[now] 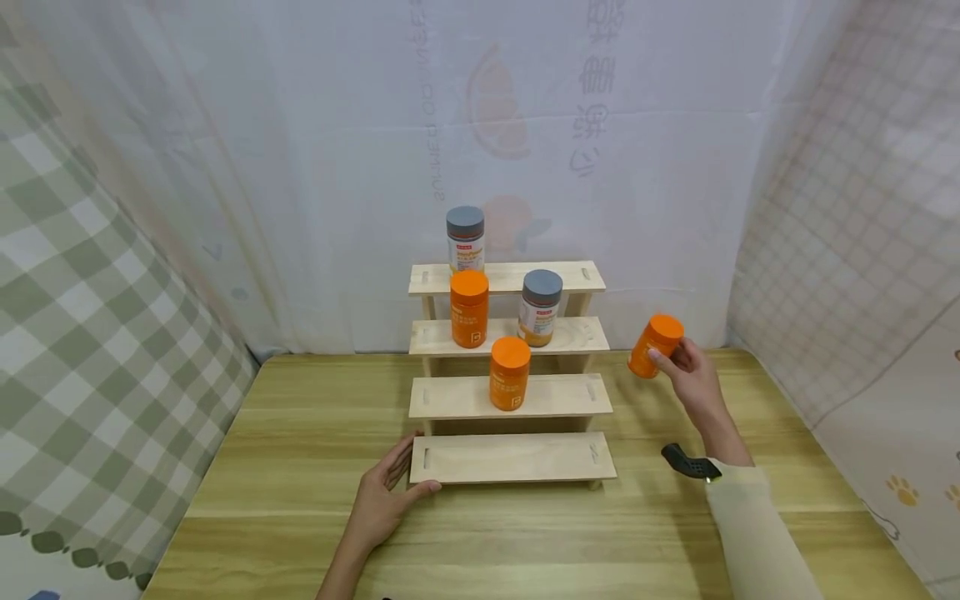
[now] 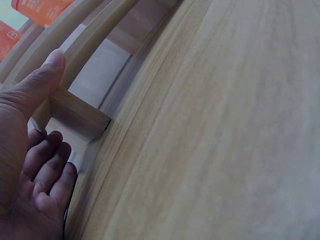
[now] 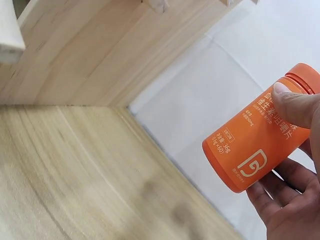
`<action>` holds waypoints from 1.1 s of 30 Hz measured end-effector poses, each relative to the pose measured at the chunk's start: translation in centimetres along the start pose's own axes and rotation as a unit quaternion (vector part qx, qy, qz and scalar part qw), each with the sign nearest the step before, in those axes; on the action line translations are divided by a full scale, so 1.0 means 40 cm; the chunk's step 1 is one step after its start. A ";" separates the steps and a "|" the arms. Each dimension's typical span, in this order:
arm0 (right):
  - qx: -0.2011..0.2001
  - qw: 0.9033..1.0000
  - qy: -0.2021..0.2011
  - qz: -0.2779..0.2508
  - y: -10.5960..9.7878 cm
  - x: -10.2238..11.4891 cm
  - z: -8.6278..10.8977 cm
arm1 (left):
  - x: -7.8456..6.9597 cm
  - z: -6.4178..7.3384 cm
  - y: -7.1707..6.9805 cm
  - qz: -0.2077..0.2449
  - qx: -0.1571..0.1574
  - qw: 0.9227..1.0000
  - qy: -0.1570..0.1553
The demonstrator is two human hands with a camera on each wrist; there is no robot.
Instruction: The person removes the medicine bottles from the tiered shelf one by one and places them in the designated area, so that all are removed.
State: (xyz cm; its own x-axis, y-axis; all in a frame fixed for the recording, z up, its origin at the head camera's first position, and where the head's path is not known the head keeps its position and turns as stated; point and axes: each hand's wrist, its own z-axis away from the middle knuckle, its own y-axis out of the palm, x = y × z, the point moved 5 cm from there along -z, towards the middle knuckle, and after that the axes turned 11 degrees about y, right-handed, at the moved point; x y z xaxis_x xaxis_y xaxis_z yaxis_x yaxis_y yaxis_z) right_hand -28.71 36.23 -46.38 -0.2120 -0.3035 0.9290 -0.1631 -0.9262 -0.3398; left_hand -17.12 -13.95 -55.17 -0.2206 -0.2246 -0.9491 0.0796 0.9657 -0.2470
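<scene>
My right hand (image 1: 693, 379) holds an orange pill bottle (image 1: 654, 347) tilted, to the right of a stepped wooden shelf (image 1: 517, 460). In the right wrist view the thumb lies across the bottle's label (image 3: 250, 135), with the other fingers behind it. At the shelf's lowest step, my left hand (image 1: 378, 502) grips the left front corner, thumb along the front edge and fingers by the end. One orange bottle (image 1: 508, 375) stands on the second step up. Another orange bottle (image 1: 469, 310) and a grey-lidded jar (image 1: 540, 308) share the third. A second grey-lidded jar (image 1: 465, 237) stands on top.
The shelf stands on a wood-grain table (image 1: 300, 467). Behind it hangs a pale printed curtain (image 1: 337, 208). Green checked cloth (image 1: 90, 275) borders the left side and a light grid-patterned cloth (image 1: 847, 275) the right. A black strap piece (image 1: 690, 462) sits at the right wrist.
</scene>
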 end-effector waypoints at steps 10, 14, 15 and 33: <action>0.005 1.000 0.016 0.003 -0.001 -0.036 -0.018 | -0.005 -0.006 0.005 -0.004 -0.006 1.000 0.011; 0.008 1.000 0.013 0.015 0.001 -0.046 -0.024 | -0.006 -0.009 0.003 -0.002 -0.006 1.000 0.011; 0.009 1.000 0.013 0.020 0.002 -0.050 -0.024 | -0.005 -0.008 0.003 0.000 -0.005 1.000 0.006; 0.015 0.999 0.025 0.044 0.016 -0.105 -0.035 | 0.000 -0.004 0.002 0.000 0.001 1.000 -0.006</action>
State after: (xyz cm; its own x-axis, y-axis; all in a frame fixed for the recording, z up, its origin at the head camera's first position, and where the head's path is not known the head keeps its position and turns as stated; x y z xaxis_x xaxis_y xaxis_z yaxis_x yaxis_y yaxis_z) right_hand -29.26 37.22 -50.70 -0.2715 -0.3742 0.8867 -0.1127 -0.9026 -0.4154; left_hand -17.27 -13.87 -55.16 -0.2087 -0.2259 -0.9515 0.0814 0.9656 -0.2471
